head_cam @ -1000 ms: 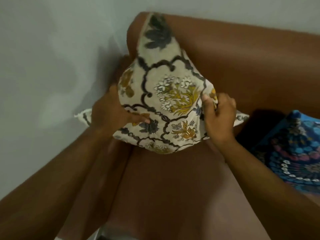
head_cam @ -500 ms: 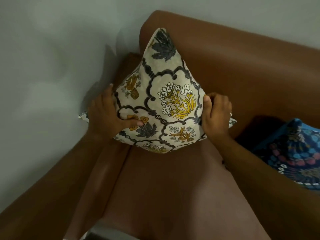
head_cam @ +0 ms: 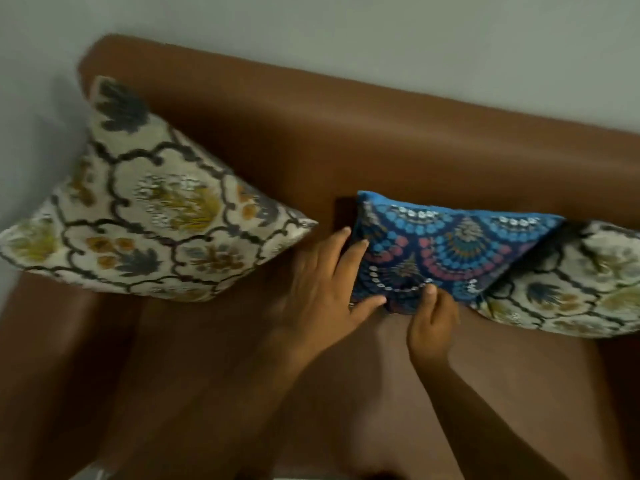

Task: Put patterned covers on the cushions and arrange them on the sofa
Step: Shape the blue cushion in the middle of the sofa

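Both hands are on the blue cushion point(head_cam: 450, 247) at the middle of the brown sofa point(head_cam: 381, 133); it leans on its corner against the backrest, its right side overlapping a cream floral cushion point(head_cam: 581, 285) at the sofa's right end. The left hand point(head_cam: 325, 289) lies spread along the blue cushion's left edge, fingers point(head_cam: 353, 251) flat on the fabric and thumb tucked under the lower corner, a wide grip that presses rather than closes; the right hand point(head_cam: 433, 320) sits just beside it at the bottom corner, thumb on the patterned face, fingers curled below, a narrow grip pinching that corner, though the blur hides how firmly. Over at the left end a second cream floral cushion point(head_cam: 149, 209) stands on its point in the corner, touching the backrest and the pale wall point(head_cam: 311, 36), well apart from both hands; bare brown seat shows between it and the blue one.
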Available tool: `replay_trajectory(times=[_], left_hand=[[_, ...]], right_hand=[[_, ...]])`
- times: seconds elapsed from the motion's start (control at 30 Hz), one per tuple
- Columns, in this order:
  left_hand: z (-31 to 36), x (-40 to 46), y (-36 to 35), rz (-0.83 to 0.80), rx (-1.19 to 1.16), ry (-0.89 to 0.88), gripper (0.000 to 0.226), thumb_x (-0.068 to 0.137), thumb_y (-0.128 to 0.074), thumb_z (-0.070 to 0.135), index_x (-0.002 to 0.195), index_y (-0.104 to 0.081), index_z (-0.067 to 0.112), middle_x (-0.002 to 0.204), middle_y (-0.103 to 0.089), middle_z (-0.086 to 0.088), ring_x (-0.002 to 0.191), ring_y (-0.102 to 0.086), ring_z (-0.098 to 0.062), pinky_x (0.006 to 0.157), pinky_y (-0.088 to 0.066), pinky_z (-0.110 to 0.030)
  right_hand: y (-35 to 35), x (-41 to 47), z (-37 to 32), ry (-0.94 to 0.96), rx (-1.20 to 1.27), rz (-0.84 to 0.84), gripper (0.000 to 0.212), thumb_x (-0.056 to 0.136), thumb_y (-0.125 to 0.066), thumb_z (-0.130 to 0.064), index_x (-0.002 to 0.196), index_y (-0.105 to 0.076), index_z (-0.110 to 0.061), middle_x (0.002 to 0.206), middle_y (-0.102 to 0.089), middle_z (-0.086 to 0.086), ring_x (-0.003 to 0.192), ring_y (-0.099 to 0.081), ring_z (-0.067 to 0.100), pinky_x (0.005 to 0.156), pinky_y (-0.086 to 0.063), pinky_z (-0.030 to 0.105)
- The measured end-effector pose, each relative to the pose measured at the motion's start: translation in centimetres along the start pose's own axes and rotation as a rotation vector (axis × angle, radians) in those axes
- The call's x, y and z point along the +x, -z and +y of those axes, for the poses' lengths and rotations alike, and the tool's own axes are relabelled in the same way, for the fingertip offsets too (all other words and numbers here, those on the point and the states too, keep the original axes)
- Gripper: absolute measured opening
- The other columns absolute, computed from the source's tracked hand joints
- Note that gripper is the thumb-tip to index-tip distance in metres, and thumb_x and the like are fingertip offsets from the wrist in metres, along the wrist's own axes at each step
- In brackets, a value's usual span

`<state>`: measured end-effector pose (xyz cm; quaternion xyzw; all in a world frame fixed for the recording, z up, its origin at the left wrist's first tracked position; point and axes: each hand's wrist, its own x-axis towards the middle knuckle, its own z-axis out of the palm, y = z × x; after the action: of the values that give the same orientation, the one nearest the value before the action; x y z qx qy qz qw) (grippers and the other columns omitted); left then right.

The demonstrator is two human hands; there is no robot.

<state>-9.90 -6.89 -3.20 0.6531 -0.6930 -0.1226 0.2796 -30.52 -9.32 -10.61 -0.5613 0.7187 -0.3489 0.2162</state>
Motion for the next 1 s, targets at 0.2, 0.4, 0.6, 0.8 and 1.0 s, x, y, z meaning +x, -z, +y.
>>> replay_trajectory(times=[0.2,0.4,0.6,0.8,1.0], left_hand=[[5.5,12.1,-6.2,-0.448,0.497,-0.125,0.141,0.056,-0.063,0.091,0.161,-0.008,0.014,0.167,-0.020,-0.019,0.155,-0.015,-0.040,0.124,-0.005,-0.062],[5.6,12.3,-9.7,-0.422,0.543,0.123,0.112,0.044,-0.072,0.089,0.122,-0.045,0.014,0.114,-0.062,-0.007,0.107,-0.061,-0.032,0.096,-0.042,-0.051],[2.9,9.5,-7.4,-0.151,0.211,0.383,0.112,0.028,-0.080,0.087,0.110,-0.056,0.015,0.104,-0.068,-0.003,0.101,-0.067,-0.027,0.080,-0.056,-0.047],[-3.1,9.6,-9.4,-0.216,0.024,0.392,0.093,0.033,-0.083,0.086,0.083,-0.060,0.011,0.081,-0.064,-0.003,0.077,-0.069,-0.024,0.055,-0.053,-0.042],[-3.4,8.9,-9.0,-0.249,0.042,0.435,0.134,0.028,-0.077,0.092,0.129,-0.048,0.009,0.122,-0.058,-0.011,0.118,-0.058,-0.031,0.088,-0.055,-0.053]], right_hand=[[5.4,10.3,13.0,-0.281,0.090,-0.150,0.077,0.089,-0.045,-0.075,0.148,-0.035,-0.027,0.149,-0.050,0.003,0.136,-0.047,0.024,0.110,-0.042,0.050],[2.4,14.7,12.6,-0.188,0.296,-0.190,0.088,0.071,-0.034,-0.094,0.122,-0.051,-0.024,0.111,-0.056,-0.003,0.106,-0.056,0.021,0.090,-0.044,0.037],[6.8,18.0,5.7,0.118,0.236,-0.063,0.063,0.085,-0.038,-0.080,0.072,-0.041,-0.018,0.060,-0.045,-0.011,0.055,-0.045,0.005,0.050,-0.034,0.030],[6.7,20.6,2.7,0.299,0.054,-0.098,0.063,0.088,-0.029,-0.079,0.074,-0.036,-0.018,0.057,-0.041,-0.009,0.050,-0.041,0.007,0.046,-0.027,0.032],[5.8,20.7,3.4,0.322,0.034,-0.065,0.057,0.093,-0.032,-0.072,0.080,-0.042,-0.017,0.075,-0.048,-0.002,0.072,-0.050,0.022,0.063,-0.035,0.035]])
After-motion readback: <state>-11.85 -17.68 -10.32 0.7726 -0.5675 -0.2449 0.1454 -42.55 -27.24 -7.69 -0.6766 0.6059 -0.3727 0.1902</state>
